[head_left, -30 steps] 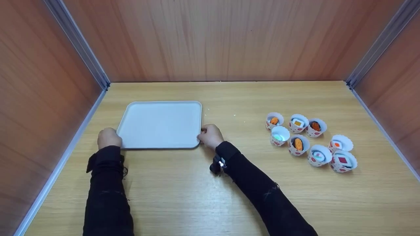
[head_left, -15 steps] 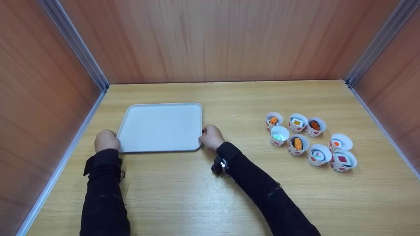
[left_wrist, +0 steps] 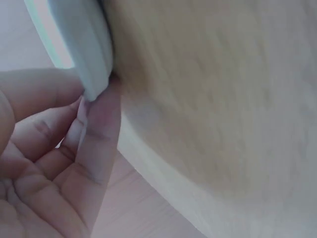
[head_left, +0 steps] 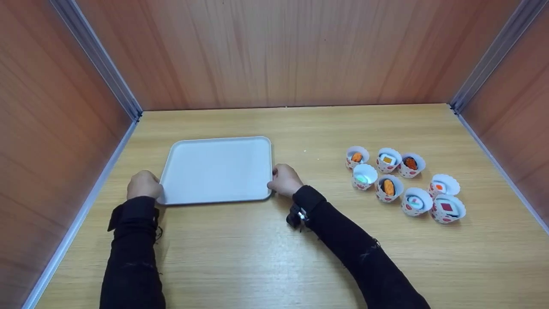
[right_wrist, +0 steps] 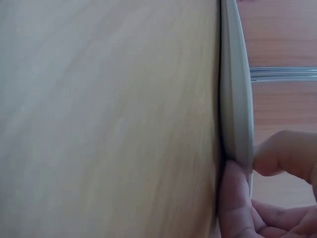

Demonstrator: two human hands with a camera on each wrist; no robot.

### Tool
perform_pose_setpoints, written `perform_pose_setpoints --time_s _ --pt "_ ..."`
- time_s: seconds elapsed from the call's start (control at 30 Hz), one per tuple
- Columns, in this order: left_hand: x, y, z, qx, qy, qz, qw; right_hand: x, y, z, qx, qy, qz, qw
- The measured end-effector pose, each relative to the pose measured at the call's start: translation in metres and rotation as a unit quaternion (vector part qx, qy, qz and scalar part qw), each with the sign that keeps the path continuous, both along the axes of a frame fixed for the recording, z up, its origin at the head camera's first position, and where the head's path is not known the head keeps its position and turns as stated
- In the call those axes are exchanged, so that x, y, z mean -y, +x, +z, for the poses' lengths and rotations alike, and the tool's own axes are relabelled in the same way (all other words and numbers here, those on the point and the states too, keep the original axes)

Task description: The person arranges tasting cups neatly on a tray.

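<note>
A white rectangular tray (head_left: 218,171) lies on the left half of the wooden table, bare on top and slightly askew. At its near left corner my left hand (head_left: 144,185) pinches the rim; the left wrist view shows thumb and fingers on either side of the tray's edge (left_wrist: 89,49). My right hand (head_left: 286,179) pinches the right side near the front corner. In the right wrist view, a fingertip (right_wrist: 234,186) presses against the outer underside of the tray's rim (right_wrist: 237,89), and another digit rests on the upper side.
Several polka-dotted paper cups (head_left: 389,189) stand grouped on the right, holding small sushi-like pieces. Wooden panels with grey metal corner strips (head_left: 98,56) wall the table (head_left: 240,249) at the back, left and right.
The tray has slid a little to the right and toward me, turning slightly, with both hands keeping hold of it. The paper cups have stayed in place.
</note>
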State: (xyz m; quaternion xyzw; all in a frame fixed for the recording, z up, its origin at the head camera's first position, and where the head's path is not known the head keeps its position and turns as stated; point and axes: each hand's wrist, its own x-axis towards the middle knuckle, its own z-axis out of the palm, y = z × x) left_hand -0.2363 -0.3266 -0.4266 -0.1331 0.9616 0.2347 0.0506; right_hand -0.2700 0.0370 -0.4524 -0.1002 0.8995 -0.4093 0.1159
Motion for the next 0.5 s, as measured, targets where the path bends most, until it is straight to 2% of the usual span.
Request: perform_pose_setpoints --time_s 0.3,0.5 --pt "-0.014 0.003 0.005 0.027 -0.014 -0.029 0.9991 -0.016 0.003 0.001 -0.006 0.025 0.012 1.000" --pt "-0.025 0.006 0.004 0.041 -0.003 -0.047 0.9980 -0.030 0.010 0.002 0.001 0.035 0.018 0.999"
